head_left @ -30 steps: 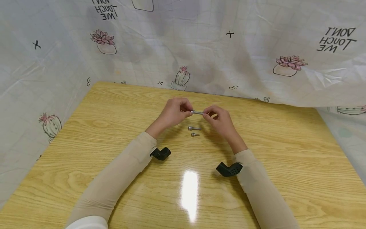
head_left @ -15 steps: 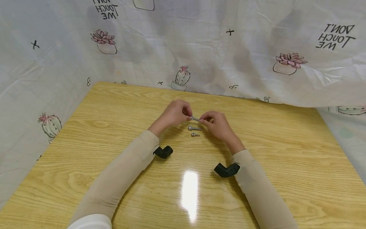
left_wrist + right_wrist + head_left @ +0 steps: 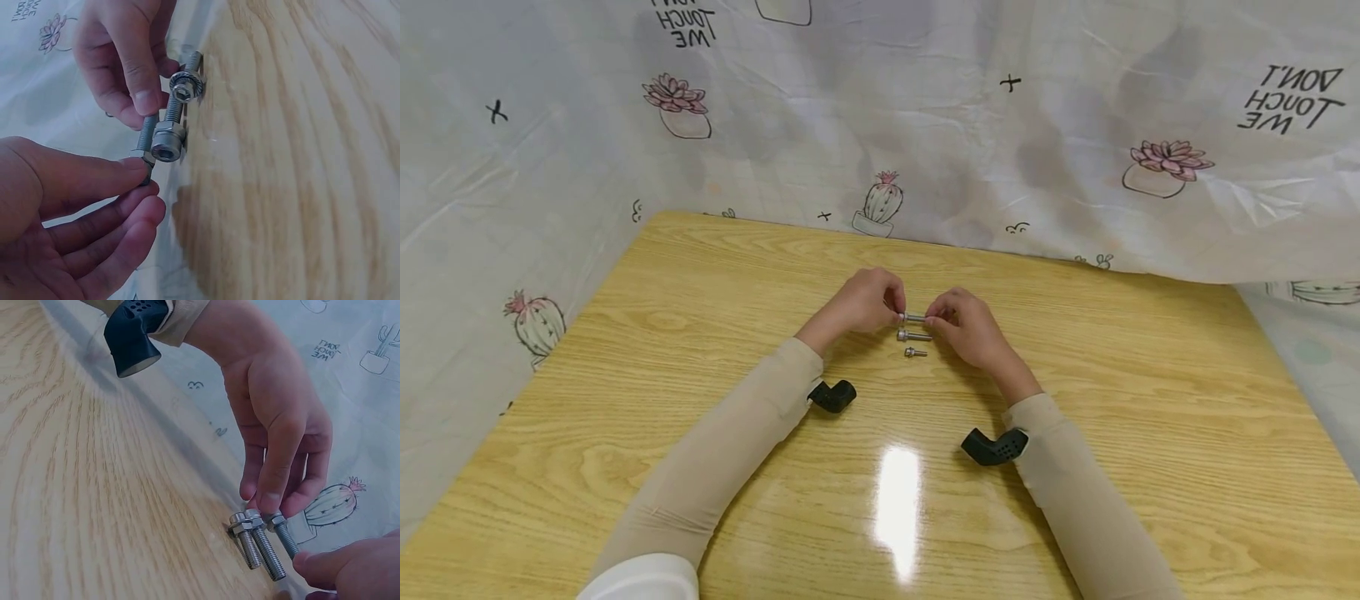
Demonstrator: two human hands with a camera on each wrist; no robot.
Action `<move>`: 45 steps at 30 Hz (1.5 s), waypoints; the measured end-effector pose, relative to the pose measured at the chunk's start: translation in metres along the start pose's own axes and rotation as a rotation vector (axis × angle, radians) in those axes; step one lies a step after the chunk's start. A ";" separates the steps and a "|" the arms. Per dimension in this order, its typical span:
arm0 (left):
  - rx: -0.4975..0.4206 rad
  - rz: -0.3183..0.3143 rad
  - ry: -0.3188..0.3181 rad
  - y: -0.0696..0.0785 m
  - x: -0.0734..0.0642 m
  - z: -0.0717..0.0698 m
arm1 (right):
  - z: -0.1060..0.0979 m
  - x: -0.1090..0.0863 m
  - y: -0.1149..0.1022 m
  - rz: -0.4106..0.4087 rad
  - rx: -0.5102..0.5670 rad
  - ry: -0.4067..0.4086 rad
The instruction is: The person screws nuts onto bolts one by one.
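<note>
Both hands hold a metal bolt [image 3: 916, 317] with a nut on its shank, close over the table. My left hand [image 3: 867, 302] pinches its head end between thumb and fingers, hiding much of the head. The tip of the threaded end is in the pinch of my right hand [image 3: 972, 330]. Just nearer to me lies a thick socket-head bolt [image 3: 167, 139] with a nut near its head. Beyond that in the left wrist view is a shorter bolt [image 3: 185, 87] with a serrated flange nut. All three lie roughly parallel, heads to the left.
The wood-grain table [image 3: 1112, 375] reaches to a white curtain [image 3: 955, 150] printed with potted plants at the back and sides. Black curved wrist mounts [image 3: 996, 447] stick out from both beige sleeves. A bright glare patch [image 3: 897, 512] shines near the front.
Both hands have brought the held bolt down and nearer, beside the other two. It tilted partway and now lies level, in line with them. The two other bolts stayed put.
</note>
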State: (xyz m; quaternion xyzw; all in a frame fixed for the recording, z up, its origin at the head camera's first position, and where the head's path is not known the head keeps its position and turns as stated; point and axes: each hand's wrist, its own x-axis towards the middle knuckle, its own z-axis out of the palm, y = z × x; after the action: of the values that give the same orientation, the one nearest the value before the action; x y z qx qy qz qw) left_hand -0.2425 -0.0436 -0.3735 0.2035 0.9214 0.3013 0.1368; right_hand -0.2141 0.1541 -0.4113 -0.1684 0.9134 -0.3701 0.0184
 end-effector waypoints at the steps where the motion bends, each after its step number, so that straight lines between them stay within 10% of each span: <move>1: 0.001 -0.002 -0.003 0.000 0.001 0.001 | 0.000 0.000 0.000 0.002 -0.003 -0.002; 45: 0.009 -0.016 0.030 -0.005 0.002 0.010 | 0.004 -0.002 0.002 0.058 -0.046 0.008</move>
State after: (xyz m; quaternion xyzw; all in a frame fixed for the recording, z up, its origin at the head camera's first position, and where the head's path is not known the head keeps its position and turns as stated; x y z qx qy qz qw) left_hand -0.2422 -0.0417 -0.3845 0.1924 0.9263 0.2989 0.1247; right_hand -0.2118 0.1535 -0.4155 -0.1409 0.9262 -0.3491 0.0217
